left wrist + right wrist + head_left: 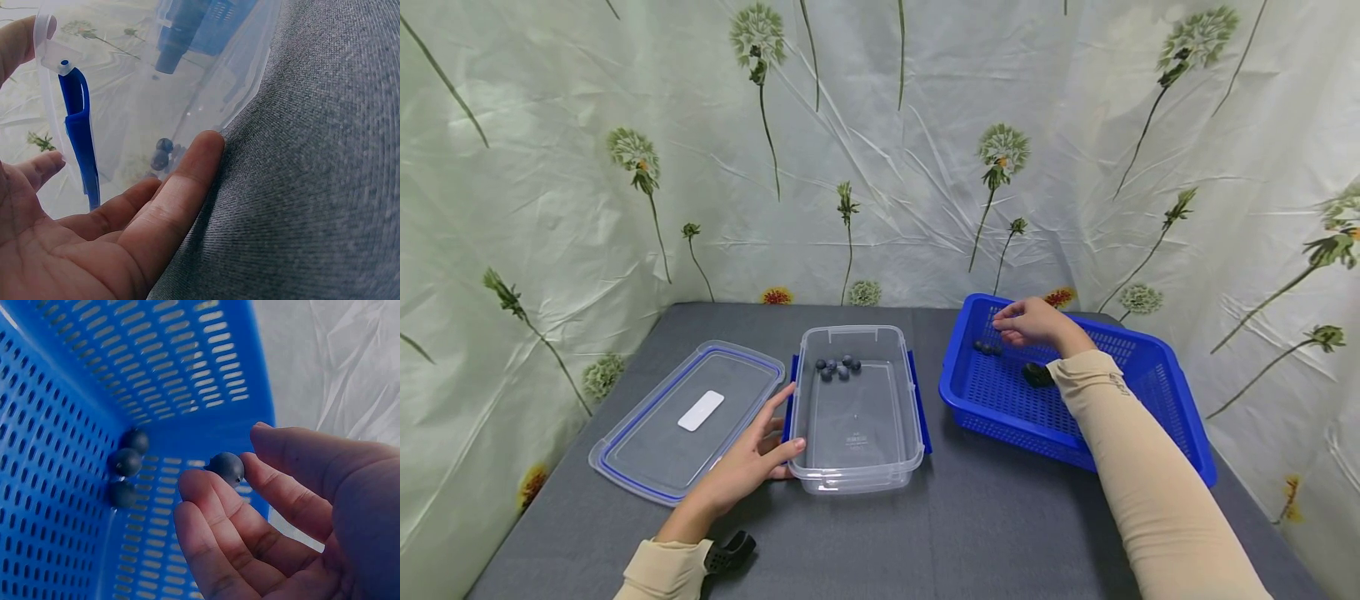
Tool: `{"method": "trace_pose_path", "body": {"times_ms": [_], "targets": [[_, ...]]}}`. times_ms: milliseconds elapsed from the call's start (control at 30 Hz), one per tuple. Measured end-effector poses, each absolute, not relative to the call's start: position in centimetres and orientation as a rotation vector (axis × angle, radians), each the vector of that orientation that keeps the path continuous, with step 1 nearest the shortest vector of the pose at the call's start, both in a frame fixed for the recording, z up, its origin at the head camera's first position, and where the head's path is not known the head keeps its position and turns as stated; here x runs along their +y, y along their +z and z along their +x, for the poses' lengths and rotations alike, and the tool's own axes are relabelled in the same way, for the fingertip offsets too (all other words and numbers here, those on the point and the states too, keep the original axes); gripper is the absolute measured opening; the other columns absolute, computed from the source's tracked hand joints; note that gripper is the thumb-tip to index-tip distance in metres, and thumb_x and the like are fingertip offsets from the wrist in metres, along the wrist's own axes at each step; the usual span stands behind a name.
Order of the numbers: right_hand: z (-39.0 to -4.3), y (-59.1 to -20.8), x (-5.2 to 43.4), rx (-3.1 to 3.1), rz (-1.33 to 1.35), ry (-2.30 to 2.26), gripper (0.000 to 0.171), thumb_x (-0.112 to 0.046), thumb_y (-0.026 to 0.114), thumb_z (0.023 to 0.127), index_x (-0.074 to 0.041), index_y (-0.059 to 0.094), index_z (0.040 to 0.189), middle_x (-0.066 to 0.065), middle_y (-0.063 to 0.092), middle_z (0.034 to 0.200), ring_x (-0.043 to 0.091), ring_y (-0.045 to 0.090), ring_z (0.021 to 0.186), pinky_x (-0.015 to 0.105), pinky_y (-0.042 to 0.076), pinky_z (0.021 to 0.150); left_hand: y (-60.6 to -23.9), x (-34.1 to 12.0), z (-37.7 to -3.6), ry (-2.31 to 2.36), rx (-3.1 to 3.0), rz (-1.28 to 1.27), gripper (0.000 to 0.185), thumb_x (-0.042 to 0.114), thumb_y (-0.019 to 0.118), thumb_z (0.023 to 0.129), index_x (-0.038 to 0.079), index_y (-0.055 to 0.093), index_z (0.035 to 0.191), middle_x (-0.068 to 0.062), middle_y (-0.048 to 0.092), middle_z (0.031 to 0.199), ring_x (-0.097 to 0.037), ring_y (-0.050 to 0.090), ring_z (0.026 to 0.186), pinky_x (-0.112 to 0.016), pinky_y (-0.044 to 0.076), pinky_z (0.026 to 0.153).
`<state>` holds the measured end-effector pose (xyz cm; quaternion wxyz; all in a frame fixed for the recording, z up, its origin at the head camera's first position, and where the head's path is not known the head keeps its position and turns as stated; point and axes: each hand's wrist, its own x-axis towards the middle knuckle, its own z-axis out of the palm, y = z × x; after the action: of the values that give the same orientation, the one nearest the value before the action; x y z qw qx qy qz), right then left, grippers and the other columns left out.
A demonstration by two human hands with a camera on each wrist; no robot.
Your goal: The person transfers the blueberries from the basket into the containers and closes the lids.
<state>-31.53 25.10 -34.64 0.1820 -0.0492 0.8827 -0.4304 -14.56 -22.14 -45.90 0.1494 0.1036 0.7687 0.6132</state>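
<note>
Your right hand [1033, 323] reaches into the blue basket [1157, 367] at the surface's right edge and pinches one dark ball [226, 466] at its fingertips, with three more balls [127, 462] against the basket's far-left wall. Your left hand [747, 462] rests with straight, relaxed fingers against the near-left corner of the clear box [857, 425] at mid-surface, long axis running near to far, a cluster of balls [838, 367] at its far end. Only the right wrist view shows the pinched ball; the head view alone shows the lid [688, 417] lying flat left of the box.
</note>
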Motion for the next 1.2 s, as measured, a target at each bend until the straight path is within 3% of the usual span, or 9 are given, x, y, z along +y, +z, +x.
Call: {"method": "trace_pose_path", "body": {"times_ms": [467,867,1200], "targets": [[-31.8,-33.3,22.9,2.572,-0.205,-1.160,0.041,-0.011,0.062,0.109,0.015,0.058,0.141,0.001,0.074,0.085,0.007,0.069,0.079,0.021,0.060,0.071,-45.9,-22.0,-14.6,1.757,2.219,0.256,0.084,0.024,0.067,0.107,0.041,0.015,0.171,-0.037,0.031,0.165,-0.055,0.051,0.142,-0.049,0.065,0.091],[-31.6,-32.5,20.0,2.628,-0.306,-1.103,0.037,-0.015,0.064,0.109,0.010,0.065,0.137,0.011,0.078,0.097,0.005,0.069,0.080,0.022,0.061,0.076,-46.0,-22.0,-14.6,1.751,2.225,0.251,0.084,0.025,0.066,0.107,0.042,0.015,0.170,-0.036,0.032,0.164,-0.055,0.052,0.142,-0.049,0.065,0.090],[-31.6,-32.6,17.5,2.620,-0.381,-1.097,0.036,-0.019,0.066,0.108,0.004,0.068,0.135,0.013,0.079,0.104,0.012,0.074,0.089,0.027,0.063,0.082,-45.9,-22.1,-14.7,1.757,2.218,0.279,0.087,0.024,0.068,0.106,0.039,0.013,0.172,-0.039,0.031,0.164,-0.055,0.052,0.141,-0.049,0.065,0.090]]}}
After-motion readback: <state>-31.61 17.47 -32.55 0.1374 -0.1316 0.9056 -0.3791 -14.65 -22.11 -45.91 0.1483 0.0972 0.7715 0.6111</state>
